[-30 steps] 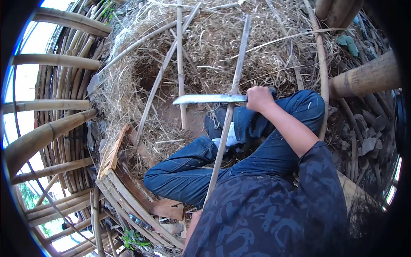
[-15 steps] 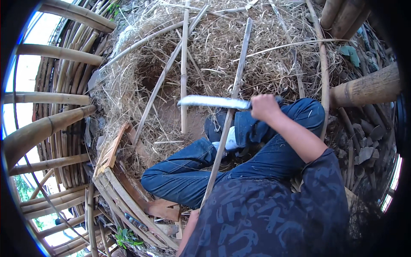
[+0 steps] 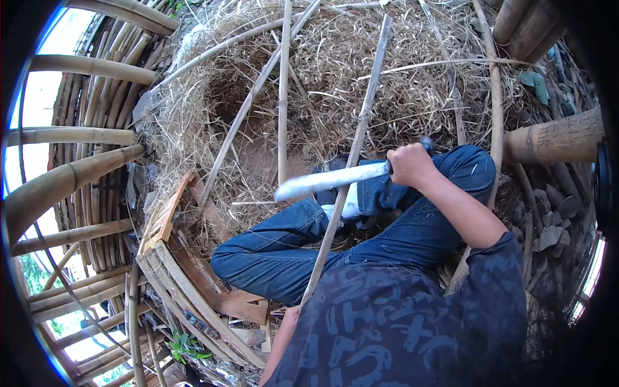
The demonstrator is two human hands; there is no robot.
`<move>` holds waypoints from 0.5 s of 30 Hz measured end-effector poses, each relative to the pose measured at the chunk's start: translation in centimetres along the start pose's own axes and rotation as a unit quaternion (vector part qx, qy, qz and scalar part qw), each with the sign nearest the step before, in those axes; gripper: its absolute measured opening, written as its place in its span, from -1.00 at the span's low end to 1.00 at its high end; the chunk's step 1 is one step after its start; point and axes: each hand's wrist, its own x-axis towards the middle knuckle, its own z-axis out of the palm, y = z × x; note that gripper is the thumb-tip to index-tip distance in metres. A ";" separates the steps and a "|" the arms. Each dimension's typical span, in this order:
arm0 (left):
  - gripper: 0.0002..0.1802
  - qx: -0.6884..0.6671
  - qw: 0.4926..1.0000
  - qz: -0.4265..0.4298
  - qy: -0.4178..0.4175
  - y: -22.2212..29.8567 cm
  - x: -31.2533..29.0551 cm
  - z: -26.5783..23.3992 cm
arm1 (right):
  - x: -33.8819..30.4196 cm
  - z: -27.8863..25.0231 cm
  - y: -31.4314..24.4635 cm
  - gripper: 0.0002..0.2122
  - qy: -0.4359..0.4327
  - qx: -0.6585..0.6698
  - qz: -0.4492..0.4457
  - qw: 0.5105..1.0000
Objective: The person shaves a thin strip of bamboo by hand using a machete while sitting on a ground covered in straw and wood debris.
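My right hand (image 3: pixel 409 164) is closed around the dark handle of a machete (image 3: pixel 342 178). The blade points left, slightly blurred, and crosses over a long bamboo strip (image 3: pixel 362 122). Whether blade and strip touch is unclear. This strip slants from the shavings down across my lap to my left side. My left forearm (image 3: pixel 284 338) shows beside my shirt near the strip's lower end, and the fingers there are hidden. Below the blade are my crossed legs in blue jeans (image 3: pixel 271 264).
Curly bamboo shavings (image 3: pixel 322 77) cover the ground ahead, with more strips (image 3: pixel 283 97) lying across them. A split wooden piece (image 3: pixel 164 219) and stacked slats (image 3: pixel 193 309) are at my left. Bamboo poles (image 3: pixel 71 180) stand along the left, a thick pole (image 3: pixel 554 138) at the right.
The machete's tip has swung toward me, and my right hand has shifted slightly right. The head view has also shifted a little, while the strip still lies across my lap.
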 end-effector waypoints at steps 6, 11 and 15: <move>-0.71 0.000 1.000 0.023 0.001 0.9 1.2 -0.1 | 2.0 -1.4 4.2 -0.86 0.070 -0.030 0.211 0.974; -0.72 -0.007 1.000 0.024 0.006 0.3 0.7 0.1 | 0.1 -1.2 1.8 -0.87 0.023 -0.013 0.055 0.998; -0.73 -0.011 1.000 0.028 0.005 0.9 0.9 0.3 | 1.8 -0.5 4.9 -0.86 0.075 -0.084 0.150 0.982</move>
